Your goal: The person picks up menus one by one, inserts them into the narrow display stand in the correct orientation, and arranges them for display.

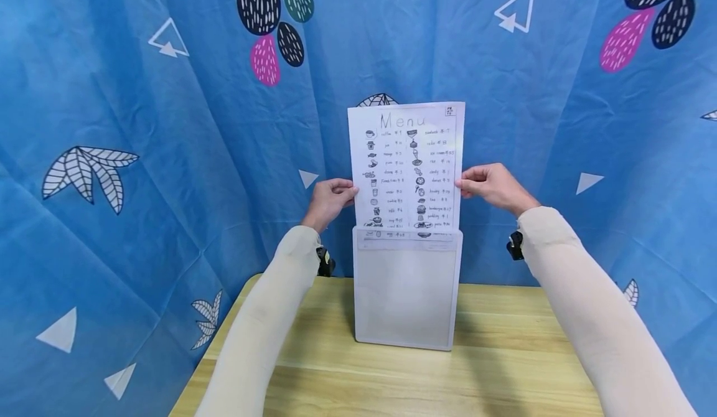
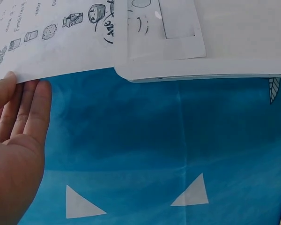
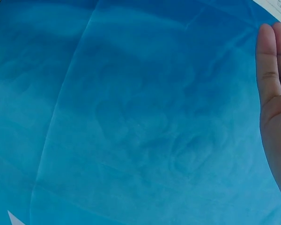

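A white paper menu point(image 1: 398, 168) with handwritten prices and small drawings stands upright in the head view. Its lower end sits inside the top of a clear, white-edged sign holder point(image 1: 404, 299), whose lower part shows no print. My left hand point(image 1: 327, 202) pinches the menu's left edge, thumb in front and fingers behind, as the left wrist view shows. On the opposite edge, at about the same height, my right hand point(image 1: 495, 187) pinches the paper between thumb and fingers. Only part of the right hand point(image 3: 276, 98) appears in the right wrist view.
The holder stands upright on a light wooden table point(image 1: 521, 342), near its back edge. Behind and to the sides hangs a blue patterned curtain point(image 1: 196, 112), close to the table and the hands.
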The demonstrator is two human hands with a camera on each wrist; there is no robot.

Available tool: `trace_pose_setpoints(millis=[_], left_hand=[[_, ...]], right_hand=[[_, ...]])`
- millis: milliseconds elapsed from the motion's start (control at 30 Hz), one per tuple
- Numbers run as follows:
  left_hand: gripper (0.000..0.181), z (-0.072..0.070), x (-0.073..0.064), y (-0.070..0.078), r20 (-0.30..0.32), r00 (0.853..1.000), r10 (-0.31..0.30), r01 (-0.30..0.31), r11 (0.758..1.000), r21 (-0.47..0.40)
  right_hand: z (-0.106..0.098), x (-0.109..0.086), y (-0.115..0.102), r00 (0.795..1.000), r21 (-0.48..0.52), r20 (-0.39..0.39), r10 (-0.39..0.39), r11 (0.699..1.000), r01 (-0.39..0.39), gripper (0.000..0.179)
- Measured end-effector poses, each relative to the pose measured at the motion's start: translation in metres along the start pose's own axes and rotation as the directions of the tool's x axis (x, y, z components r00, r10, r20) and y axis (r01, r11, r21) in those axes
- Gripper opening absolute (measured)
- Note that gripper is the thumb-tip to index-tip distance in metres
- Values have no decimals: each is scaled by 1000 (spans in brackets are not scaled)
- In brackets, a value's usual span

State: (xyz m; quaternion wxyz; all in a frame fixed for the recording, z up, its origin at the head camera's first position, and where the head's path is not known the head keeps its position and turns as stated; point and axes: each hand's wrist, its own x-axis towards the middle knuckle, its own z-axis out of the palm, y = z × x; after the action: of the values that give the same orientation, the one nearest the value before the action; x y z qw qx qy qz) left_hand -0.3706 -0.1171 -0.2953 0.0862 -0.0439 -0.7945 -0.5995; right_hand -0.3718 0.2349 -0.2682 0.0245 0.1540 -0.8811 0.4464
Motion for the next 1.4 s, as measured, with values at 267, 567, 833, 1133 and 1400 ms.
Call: trace_pose_setpoints(millis=[267,567,833,1133,1400], left_hand=[[23,0,-2,-4,-12,1000,-9,9,1000,13],[24,1,-5,-7,-11,1000,-21,21,999,26],[23,2,-6,-10,-9,1000,-30,30,999,16],[23,4,-6,-16,0,1000,-24,24,1000,6],[23,3,-3,-12,-2,1000,-18,18,1000,0]], right_hand=[[3,-2,3,1000,15,3,10,1000,-10,42],[7,-4,8,1000,1,13,15,1000,-15,41],[10,-6,12,1000,-13,17,7,1000,-7,41],[12,-8,16,1000,-9,15,14,1000,-14,42],[9,-8,14,1000,3,-1,7,1000,-7,41]])
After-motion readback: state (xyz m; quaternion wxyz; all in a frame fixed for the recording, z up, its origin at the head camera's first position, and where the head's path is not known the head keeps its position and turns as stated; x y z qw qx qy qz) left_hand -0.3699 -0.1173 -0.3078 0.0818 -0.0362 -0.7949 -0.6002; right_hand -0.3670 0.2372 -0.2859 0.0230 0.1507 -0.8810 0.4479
